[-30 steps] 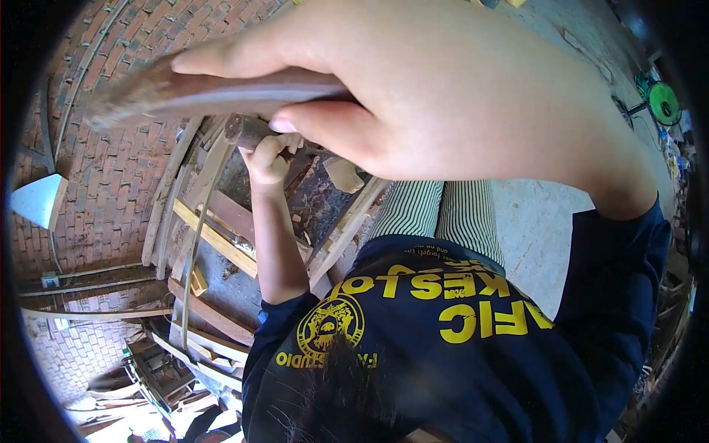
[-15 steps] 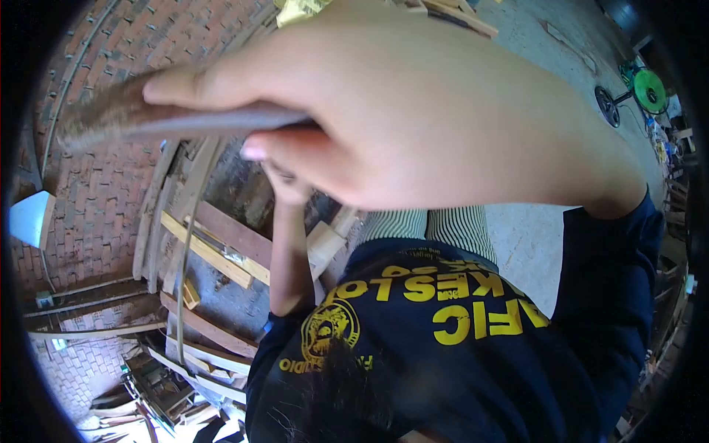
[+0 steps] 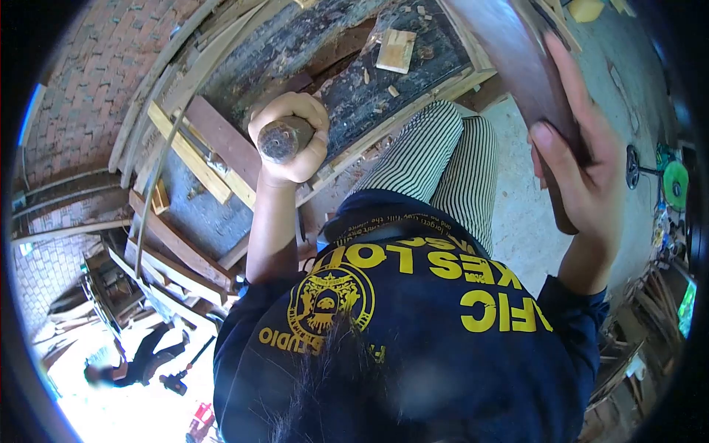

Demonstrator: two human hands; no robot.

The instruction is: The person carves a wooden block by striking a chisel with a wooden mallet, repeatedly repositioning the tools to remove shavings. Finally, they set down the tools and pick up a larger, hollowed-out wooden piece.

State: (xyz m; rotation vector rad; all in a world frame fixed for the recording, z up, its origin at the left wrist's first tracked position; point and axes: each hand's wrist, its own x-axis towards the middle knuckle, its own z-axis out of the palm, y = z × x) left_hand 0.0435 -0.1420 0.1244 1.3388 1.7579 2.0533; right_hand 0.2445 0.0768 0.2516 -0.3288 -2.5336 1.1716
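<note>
My left hand [image 3: 301, 159] is wrapped round a thick wooden tool handle [image 3: 281, 140] above the dark work surface [image 3: 436, 63]. The handle's round, worn butt faces me; its far end is hidden, so I cannot tell what tool it is. On the right, my right hand [image 3: 583, 155] is closed round a long, smooth, dark wooden piece [image 3: 528, 70], slightly curved and flat, held raised with its upper end out of view. My right thumb lies across its face. A small pale wood block [image 3: 396, 51] lies on the work surface, beyond my left hand.
Wood chips are scattered over the work surface. Yellowish planks [image 3: 193, 155] and a brown board [image 3: 221, 136] lie left of my left arm. My striped trouser legs [image 3: 413, 151] are close to the surface's edge. A green fan [image 3: 675, 184] stands far right. Another person [image 3: 151, 358] is at lower left.
My right hand, with the dark wooden piece, has swung from in front of the camera out to the right. My left hand and its tool handle have come into plain view.
</note>
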